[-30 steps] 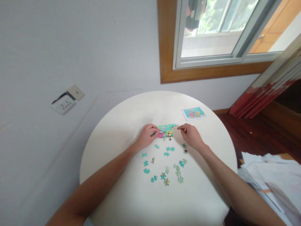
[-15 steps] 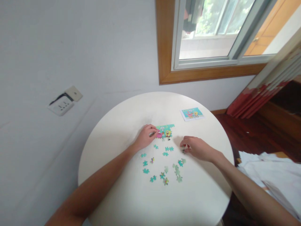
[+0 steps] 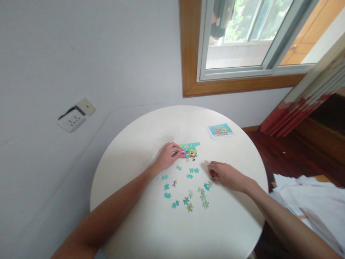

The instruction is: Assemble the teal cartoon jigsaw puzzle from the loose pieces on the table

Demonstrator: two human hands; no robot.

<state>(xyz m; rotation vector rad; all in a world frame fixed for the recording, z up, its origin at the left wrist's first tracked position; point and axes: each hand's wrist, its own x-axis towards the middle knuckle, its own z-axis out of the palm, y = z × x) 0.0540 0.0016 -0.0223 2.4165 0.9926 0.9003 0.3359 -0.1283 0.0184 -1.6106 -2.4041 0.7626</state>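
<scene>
Joined puzzle section, towards 12 o'clock on the surface, left hand near-pinched at its 9 o'clock edge, hold uncertain; right hand curled, 4 o'clock, contents unclear; loose pieces, 6 o'clock, liable to scatter should fingers sweep low.

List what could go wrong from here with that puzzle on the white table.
1. The left hand is at the left edge of the joined puzzle section; a slight push might shift it or loosen its pieces.
2. The right hand is low beside a loose teal piece, so it could brush that piece out of place.
3. The picture card lies near the rim of the table; a stray sweep might knock it off.
</scene>
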